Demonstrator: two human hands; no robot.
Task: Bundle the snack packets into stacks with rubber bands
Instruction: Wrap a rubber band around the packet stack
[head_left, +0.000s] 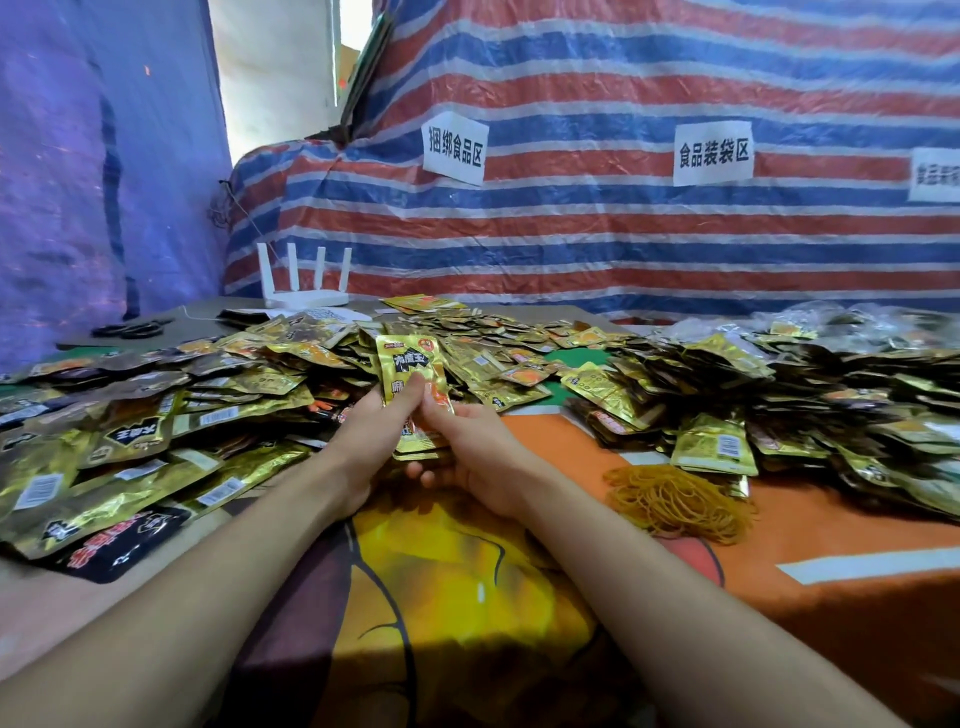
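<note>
A small stack of snack packets (411, 375), gold foil with black and red print, stands tilted upward between both hands, above the bench and lifted clear of it. The left hand (371, 434) grips the stack from its left edge, thumb pressed flat on the face of the front packet. The right hand (470, 452) grips the lower right edge, its thumb lying on the front beside the left thumb. Fingertips show curled under the bottom of the stack, though I cannot tell which hand they belong to. No band is visible around the stack.

Just right of the right hand, a loose heap of tan rubber bands (675, 501) lies on the bench, apart from the hand. Left of the left hand and beyond both hands, loose packets (156, 415) are spread in a wide overlapping layer. Further right, past the rubber bands, a second heap of packets (779, 395) lies piled thick.

The bench (857, 613) wears an orange and yellow printed cloth under the forearms. Beyond the left hand, at the far edge, sit a white router (304, 293) with four upright antennas and, to its left, black scissors (132, 328). Behind everything hangs a red, white and blue striped tarp (623, 234) bearing white paper labels (454, 148), and a blue tarp (52, 182) hangs far to the left.
</note>
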